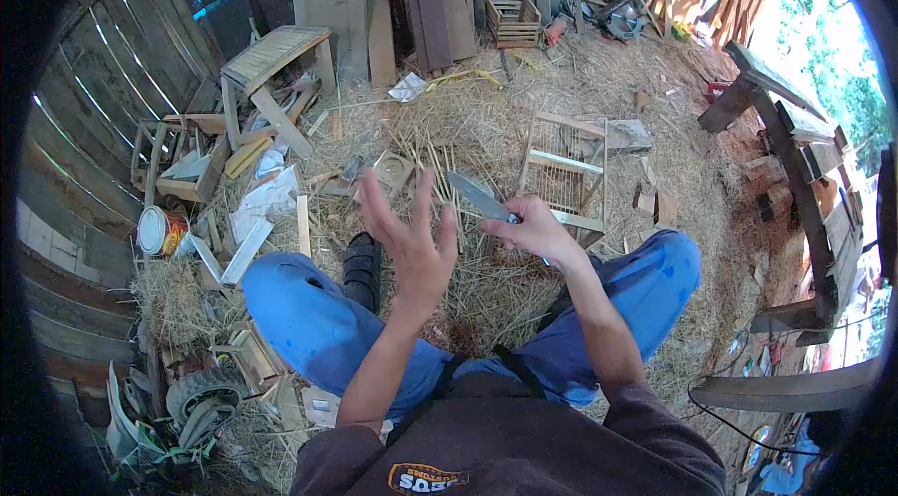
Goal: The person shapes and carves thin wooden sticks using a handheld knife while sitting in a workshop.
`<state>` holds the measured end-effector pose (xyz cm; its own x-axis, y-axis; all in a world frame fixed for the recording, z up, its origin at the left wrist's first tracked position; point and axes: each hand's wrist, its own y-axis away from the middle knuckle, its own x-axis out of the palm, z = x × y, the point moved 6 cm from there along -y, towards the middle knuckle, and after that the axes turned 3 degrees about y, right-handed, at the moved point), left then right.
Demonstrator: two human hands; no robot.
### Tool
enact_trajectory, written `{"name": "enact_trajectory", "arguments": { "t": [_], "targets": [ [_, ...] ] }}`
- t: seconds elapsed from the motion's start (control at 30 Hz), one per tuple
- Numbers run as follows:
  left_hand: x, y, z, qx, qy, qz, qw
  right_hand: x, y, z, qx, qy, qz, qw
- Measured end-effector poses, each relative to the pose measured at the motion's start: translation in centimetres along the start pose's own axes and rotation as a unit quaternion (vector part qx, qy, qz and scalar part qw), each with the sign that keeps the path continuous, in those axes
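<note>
My left hand (409, 239) is raised in front of me with its fingers spread, and nothing is in it. To its right my right hand (535, 232) is closed round the handle of a knife (479, 197), whose broad grey blade points up and left toward the left hand without touching it. Thin sticks (432, 158) lie on the straw beyond both hands. A slatted wooden frame (567, 159) rests on the ground just past the right hand.
A small wooden table (276, 57) stands at the back left, near a paint can (161, 230). Boards (426, 0) lean at the back beside a crate (513, 21) and a circular saw (621, 19). A wooden bench (804, 187) runs along the right.
</note>
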<state>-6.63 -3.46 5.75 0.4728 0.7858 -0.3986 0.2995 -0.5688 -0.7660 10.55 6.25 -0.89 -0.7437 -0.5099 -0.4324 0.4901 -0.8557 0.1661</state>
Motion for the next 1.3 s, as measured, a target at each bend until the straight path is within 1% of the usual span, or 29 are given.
{"name": "enact_trajectory", "arguments": {
  "t": [0.07, 0.17, 0.2, 0.27, 0.37, 0.43, 0.47, 0.57, 0.67, 0.77, 0.87, 0.97, 1.07, 1.17, 1.2, 1.23, 1.27, 1.3],
  "targets": [
    [0.3, 0.4, -0.6, 0.042, 0.027, 0.017, 0.999, 0.6, -0.2, -0.1, 0.013, -0.028, 0.013, 0.999],
    [1.4, 1.5, 0.6, -0.067, 0.128, 0.085, 0.986, 1.0, 0.3, 0.4, 0.087, -0.083, 0.019, 0.993],
    [2.0, 1.8, 1.2, -0.127, 0.189, 0.103, 0.968, 1.1, 0.3, 0.3, 0.085, -0.094, 0.025, 0.992],
    [3.2, 2.7, 2.3, -0.244, 0.306, 0.138, 0.91, 1.5, 0.1, -0.1, 0.08, -0.116, 0.039, 0.989],
    [3.9, 2.9, 3.1, -0.264, 0.33, 0.11, 0.9, 2.2, 0.2, -0.3, 0.082, -0.189, 0.097, 0.974],
    [3.7, 2.5, 2.5, -0.18, 0.203, 0.154, 0.95, 1.7, 0.2, -0.3, 0.093, -0.187, 0.081, 0.975],
    [3.7, 2.5, 2.2, -0.137, 0.137, 0.175, 0.965, 1.5, 0.3, -0.4, 0.1, -0.186, 0.073, 0.975],
    [5.4, 4.0, 3.6, -0.217, 0.288, 0.179, 0.915, 2.1, 0.3, -1.0, 0.085, -0.239, 0.108, 0.961],
    [4.5, 2.9, 3.2, -0.176, 0.219, 0.211, 0.936, 2.6, 0.7, -0.1, 0.088, -0.234, 0.137, 0.958],
    [4.9, 3.3, 3.4, -0.285, 0.34, 0.209, 0.871, 2.4, 0.6, 0.4, 0.081, -0.216, 0.117, 0.966],
    [4.2, 2.6, 2.5, -0.262, 0.348, 0.182, 0.882, 1.6, 0.3, 0.3, 0.047, -0.202, 0.086, 0.974],
    [4.3, 2.6, 2.4, -0.278, 0.39, 0.214, 0.851, 0.6, 0.3, 1.2, -0.016, -0.156, 0.026, 0.987],
    [4.5, 3.0, 2.1, -0.301, 0.459, 0.208, 0.81, -0.2, 0.7, 1.9, -0.055, -0.201, -0.022, 0.978],
    [4.9, 3.8, 2.6, -0.384, 0.498, 0.209, 0.749, 0.1, 0.5, 1.9, -0.134, -0.121, -0.079, 0.98],
    [5.1, 4.0, 2.9, -0.395, 0.506, 0.208, 0.738, 0.0, 0.9, 3.4, -0.205, -0.044, -0.121, 0.97],
    [5.4, 4.3, 3.3, -0.406, 0.514, 0.208, 0.726, 0.1, 1.6, 5.1, -0.272, 0.034, -0.163, 0.948],
    [5.6, 4.6, 3.5, -0.416, 0.522, 0.208, 0.714, 0.3, 2.3, 6.5, -0.335, 0.112, -0.203, 0.913],
    [5.4, 4.4, 3.4, -0.415, 0.501, 0.203, 0.732, 0.7, 2.4, 6.6, -0.335, 0.137, -0.197, 0.911]
  ]
}}
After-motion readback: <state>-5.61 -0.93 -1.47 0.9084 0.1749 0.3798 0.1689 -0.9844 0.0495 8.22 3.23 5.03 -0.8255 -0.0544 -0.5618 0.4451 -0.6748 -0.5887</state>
